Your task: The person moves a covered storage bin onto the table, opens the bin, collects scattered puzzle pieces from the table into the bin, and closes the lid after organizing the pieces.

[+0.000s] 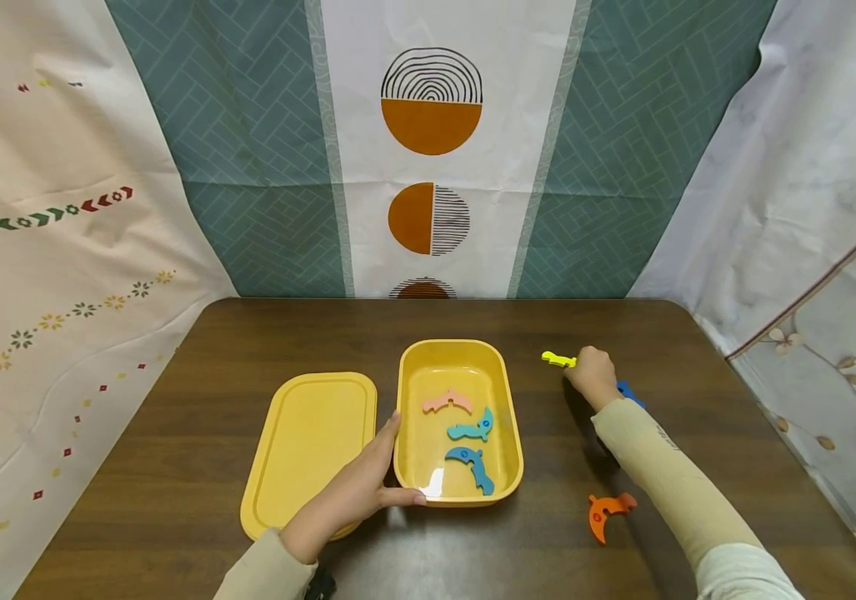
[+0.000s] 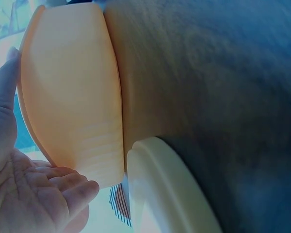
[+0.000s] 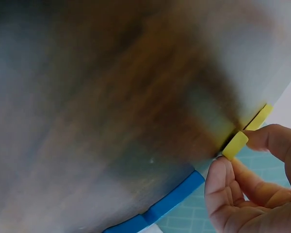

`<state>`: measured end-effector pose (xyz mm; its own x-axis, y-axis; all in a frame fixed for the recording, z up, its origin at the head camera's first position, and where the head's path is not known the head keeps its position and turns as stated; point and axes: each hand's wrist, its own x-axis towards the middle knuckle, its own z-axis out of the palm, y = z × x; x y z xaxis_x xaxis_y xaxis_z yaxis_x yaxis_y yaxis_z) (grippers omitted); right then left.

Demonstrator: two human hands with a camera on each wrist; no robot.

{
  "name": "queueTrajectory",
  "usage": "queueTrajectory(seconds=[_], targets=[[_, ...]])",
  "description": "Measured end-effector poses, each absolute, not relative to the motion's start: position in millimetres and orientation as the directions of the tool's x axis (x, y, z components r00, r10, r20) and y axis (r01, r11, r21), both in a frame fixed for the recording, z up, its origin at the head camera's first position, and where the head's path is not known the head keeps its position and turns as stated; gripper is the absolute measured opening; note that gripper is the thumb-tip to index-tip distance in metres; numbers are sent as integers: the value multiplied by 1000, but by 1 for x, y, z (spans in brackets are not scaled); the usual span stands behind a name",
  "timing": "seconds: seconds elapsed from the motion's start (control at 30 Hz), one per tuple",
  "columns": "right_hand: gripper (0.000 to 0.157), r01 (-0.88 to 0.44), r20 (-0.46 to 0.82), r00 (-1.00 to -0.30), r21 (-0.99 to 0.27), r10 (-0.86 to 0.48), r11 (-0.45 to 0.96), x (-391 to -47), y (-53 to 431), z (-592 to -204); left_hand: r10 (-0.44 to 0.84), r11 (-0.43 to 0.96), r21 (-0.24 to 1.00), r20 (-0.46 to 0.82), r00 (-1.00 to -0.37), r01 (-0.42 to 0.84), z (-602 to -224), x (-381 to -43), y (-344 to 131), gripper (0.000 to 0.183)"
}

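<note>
My left hand [image 1: 356, 487] rests against the near left corner of a yellow plastic box [image 1: 513, 450], thumb along the front wall and fingers on the left wall. In the left wrist view, its fingertips touch the box wall [image 2: 72, 87]. My right hand [image 1: 594, 375] pinches a yellow toy knife [image 1: 557, 359] between thumb and fingers, close over the table at the right. The right wrist view shows the yellow toy knife [image 3: 235, 145] at the fingertips. Just beside that hand lies a blue toy knife [image 1: 630, 394], partly hidden by the forearm.
Inside the box lie a pink toy knife [image 1: 448, 402], a teal one [image 1: 471, 427] and a blue one [image 1: 473, 467]. An orange toy knife [image 1: 608, 512] lies on the brown table [image 1: 548, 558] near the right forearm. Left of the box is a flat yellow lid [image 1: 311, 433].
</note>
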<state>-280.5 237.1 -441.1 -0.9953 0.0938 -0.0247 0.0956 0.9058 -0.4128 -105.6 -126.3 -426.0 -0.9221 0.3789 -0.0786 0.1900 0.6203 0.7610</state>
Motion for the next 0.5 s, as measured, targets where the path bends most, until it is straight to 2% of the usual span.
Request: queueTrajectory(seconds=[0.5], targets=[[23,92,-62,-996,-451,71,888,-278,229,-433,374,613,769,-79,-924,183,-426,-105,-127,113]])
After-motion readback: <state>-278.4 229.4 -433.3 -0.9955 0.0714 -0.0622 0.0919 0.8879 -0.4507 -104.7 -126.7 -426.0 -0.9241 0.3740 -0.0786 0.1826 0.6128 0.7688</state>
